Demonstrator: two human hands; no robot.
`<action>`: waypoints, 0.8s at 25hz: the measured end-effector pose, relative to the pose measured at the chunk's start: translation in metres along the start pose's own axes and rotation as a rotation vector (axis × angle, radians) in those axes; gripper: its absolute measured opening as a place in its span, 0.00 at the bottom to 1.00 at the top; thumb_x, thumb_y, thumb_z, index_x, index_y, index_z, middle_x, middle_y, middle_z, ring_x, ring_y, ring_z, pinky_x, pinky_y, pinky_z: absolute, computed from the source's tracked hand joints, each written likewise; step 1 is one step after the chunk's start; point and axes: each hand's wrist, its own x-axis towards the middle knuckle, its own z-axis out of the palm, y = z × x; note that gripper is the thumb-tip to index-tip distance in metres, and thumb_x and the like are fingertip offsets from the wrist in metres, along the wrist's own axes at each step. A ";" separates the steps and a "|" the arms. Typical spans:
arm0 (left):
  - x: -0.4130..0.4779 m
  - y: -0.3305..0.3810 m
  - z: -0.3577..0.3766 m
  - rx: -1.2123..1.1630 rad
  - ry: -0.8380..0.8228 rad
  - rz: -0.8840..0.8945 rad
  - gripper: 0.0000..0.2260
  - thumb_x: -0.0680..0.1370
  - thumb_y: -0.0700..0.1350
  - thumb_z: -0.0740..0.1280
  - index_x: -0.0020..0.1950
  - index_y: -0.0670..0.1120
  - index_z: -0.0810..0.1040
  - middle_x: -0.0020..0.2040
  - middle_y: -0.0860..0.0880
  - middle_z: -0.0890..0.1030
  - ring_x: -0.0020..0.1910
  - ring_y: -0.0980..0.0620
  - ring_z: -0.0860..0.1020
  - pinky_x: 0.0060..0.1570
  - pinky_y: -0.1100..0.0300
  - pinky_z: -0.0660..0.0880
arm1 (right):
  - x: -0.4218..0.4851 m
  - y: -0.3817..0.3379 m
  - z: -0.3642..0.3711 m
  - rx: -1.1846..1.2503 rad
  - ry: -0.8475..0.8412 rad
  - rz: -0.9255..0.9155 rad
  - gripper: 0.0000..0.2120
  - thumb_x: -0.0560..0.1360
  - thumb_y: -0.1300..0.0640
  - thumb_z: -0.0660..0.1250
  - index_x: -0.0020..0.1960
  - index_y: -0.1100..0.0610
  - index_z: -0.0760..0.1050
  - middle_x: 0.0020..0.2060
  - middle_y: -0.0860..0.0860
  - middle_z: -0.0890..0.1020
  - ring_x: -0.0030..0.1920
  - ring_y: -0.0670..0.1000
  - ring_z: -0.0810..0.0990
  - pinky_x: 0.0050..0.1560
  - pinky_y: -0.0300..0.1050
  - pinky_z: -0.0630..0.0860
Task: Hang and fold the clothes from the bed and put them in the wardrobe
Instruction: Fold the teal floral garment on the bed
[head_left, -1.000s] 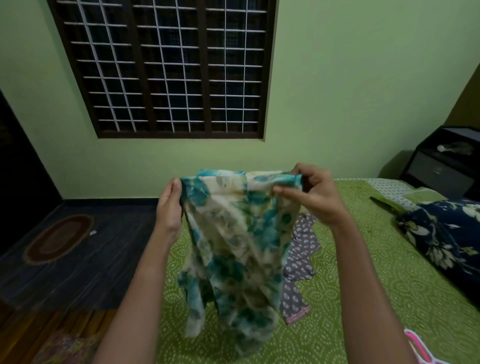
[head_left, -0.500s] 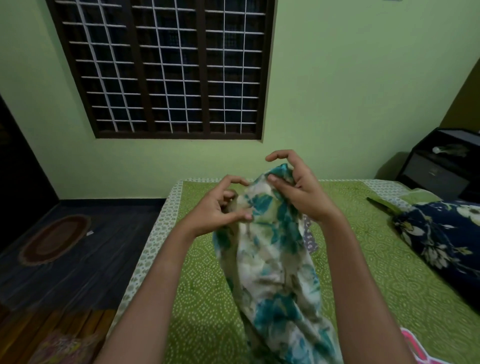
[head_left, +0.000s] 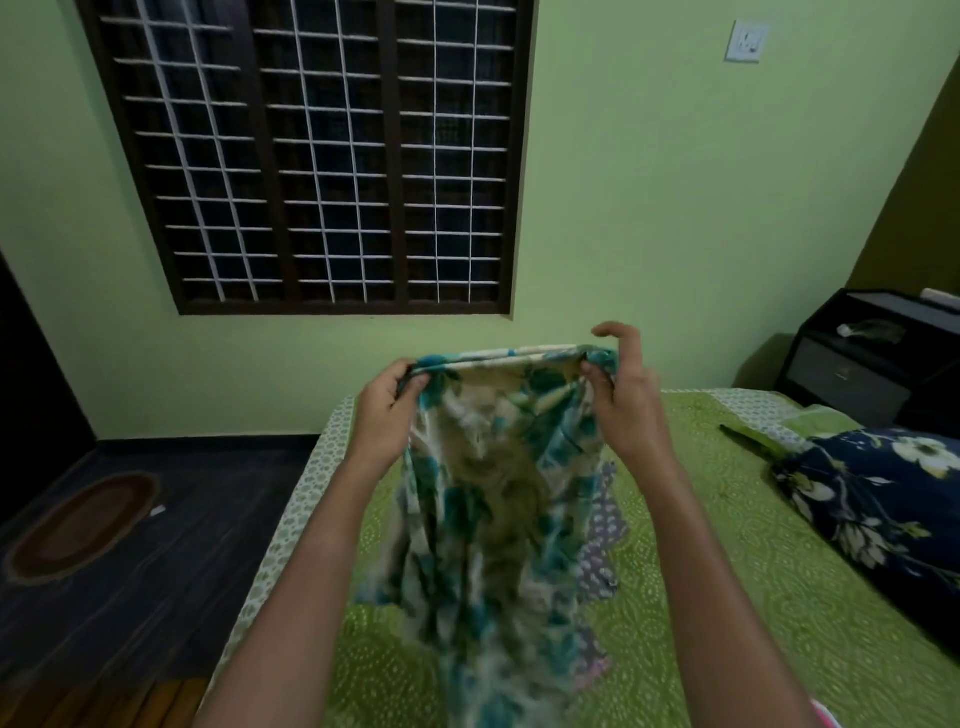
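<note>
Standing at green-covered bed (head_left: 727, 597). Holding floral garment (head_left: 493, 493) up above it by the top edge, rest hanging limp toward the cover. Gripping left corner with left hand (head_left: 387, 410), fingers curled; pinching right corner with right hand (head_left: 623, 400), upper fingers lifted free. Judged light, thin, soft, probably slippery; best taken at both top corners, edge pulled taut

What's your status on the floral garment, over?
Left hand, right hand: each pinching a top corner of teal floral garment. Garment hanging spread above green bedspread. Grey patterned cloth on bed behind it, not in the way.
</note>
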 end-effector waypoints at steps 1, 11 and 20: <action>0.005 0.012 -0.001 -0.035 0.043 0.090 0.11 0.80 0.36 0.59 0.51 0.52 0.74 0.46 0.53 0.78 0.47 0.54 0.78 0.49 0.62 0.75 | 0.001 -0.007 -0.001 0.044 0.066 -0.096 0.15 0.80 0.63 0.58 0.61 0.48 0.61 0.35 0.50 0.73 0.32 0.49 0.74 0.27 0.34 0.71; 0.006 0.012 -0.048 0.200 -0.159 0.302 0.23 0.66 0.35 0.75 0.42 0.61 0.71 0.40 0.48 0.77 0.39 0.61 0.78 0.41 0.69 0.75 | 0.019 -0.015 -0.006 0.102 -0.031 -0.268 0.11 0.76 0.69 0.62 0.54 0.58 0.75 0.44 0.53 0.78 0.42 0.39 0.76 0.36 0.22 0.69; -0.011 -0.004 -0.043 0.356 -0.284 0.160 0.16 0.67 0.38 0.76 0.42 0.50 0.70 0.40 0.50 0.76 0.35 0.58 0.75 0.36 0.65 0.73 | 0.019 -0.013 -0.003 0.086 -0.020 -0.332 0.11 0.75 0.71 0.63 0.54 0.59 0.76 0.43 0.50 0.78 0.40 0.35 0.76 0.40 0.23 0.69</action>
